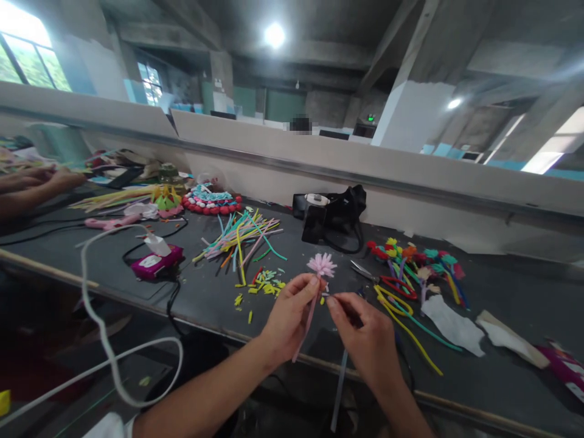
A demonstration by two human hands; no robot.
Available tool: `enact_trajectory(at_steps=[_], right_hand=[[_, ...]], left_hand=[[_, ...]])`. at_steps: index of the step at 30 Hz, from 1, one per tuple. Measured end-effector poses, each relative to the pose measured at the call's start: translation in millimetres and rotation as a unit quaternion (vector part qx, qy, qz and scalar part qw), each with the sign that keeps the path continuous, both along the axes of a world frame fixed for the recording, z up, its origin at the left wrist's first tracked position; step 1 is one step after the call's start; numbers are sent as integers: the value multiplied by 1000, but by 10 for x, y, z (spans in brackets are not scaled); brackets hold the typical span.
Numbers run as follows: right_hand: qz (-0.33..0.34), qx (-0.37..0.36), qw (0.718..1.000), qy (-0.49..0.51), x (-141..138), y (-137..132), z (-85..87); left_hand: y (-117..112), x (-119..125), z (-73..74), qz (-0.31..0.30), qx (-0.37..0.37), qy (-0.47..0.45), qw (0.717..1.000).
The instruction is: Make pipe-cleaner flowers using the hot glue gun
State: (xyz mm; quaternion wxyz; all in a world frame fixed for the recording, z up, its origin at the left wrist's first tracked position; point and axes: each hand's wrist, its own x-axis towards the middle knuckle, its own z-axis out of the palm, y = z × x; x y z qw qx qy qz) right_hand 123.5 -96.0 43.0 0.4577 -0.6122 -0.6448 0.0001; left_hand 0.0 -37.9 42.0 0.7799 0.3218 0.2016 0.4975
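Note:
My left hand (pixel 292 310) is closed around the stem of a pink pipe-cleaner flower (pixel 322 264). Its fluffy head stands up above my thumb and its stem slants down past my palm. Just right of it, my right hand (pixel 362 325) has thumb and fingertips pinched together; what they hold, if anything, is too small to make out. A pale translucent strip (pixel 339 392) hangs below that hand, and I cannot tell if it is held. Short yellow pipe-cleaner pieces (pixel 269 287) lie left of my hands. Scissors with red handles (pixel 398 287) rest to the right.
Long pipe cleaners (pixel 246 237) lie in a pile at the back. Finished colourful flowers (pixel 424 264) sit at right, near crumpled white paper (pixel 451 322). A black bag (pixel 347 207), a magenta box (pixel 157 261), a white cable (pixel 98 322) and a pink glue gun (pixel 109 222) are around. Another person's hands (pixel 41 182) work far left.

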Motion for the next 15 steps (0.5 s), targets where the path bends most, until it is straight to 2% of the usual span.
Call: enact_trajectory(at_steps=[7,15], right_hand=[[34,-75,996,44,-58,-8,-103],[33,-52,996,67,-97,-35,-169]], left_hand=[[-31,31,2,-32,-20,-15,999],[-87,87,-46,-65,-41,11,997]])
